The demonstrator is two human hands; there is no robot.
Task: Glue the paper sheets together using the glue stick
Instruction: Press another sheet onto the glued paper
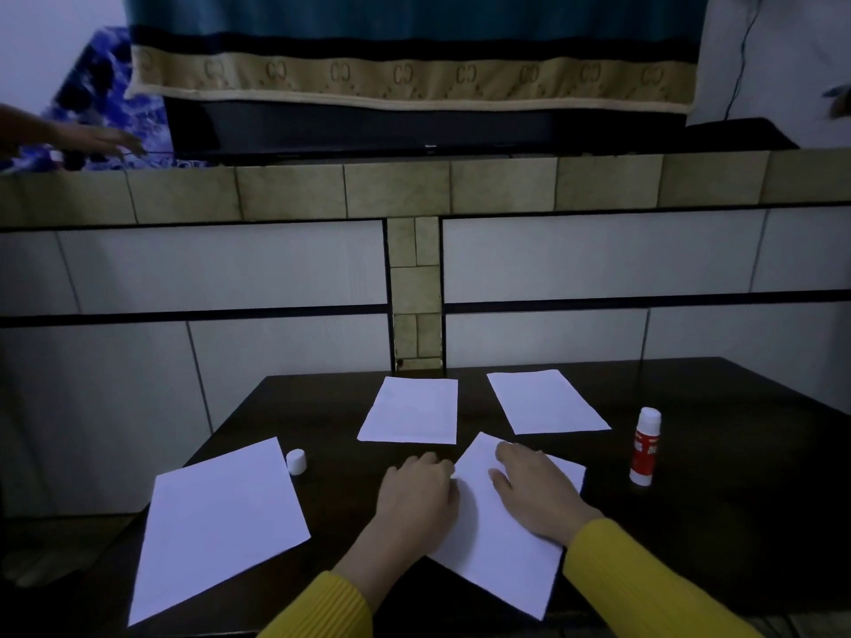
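Head view: both hands, left hand (416, 495) and right hand (534, 490), pressing near sheet (497, 545).

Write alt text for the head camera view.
Both hands, left and right, press flat on a paper sheet on a dark table. Three more sheets lie around; an uncapped glue stick stands right, its cap left.

Four white paper sheets flat on dark table. Tilted sheet (502, 541) under both hands; large sheet (216, 522) left of hands; two smaller sheets (412, 411) (545, 402) beyond hands. Red-and-white glue stick (644, 446) upright, uncapped, right of hands; white cap (296, 461) left.
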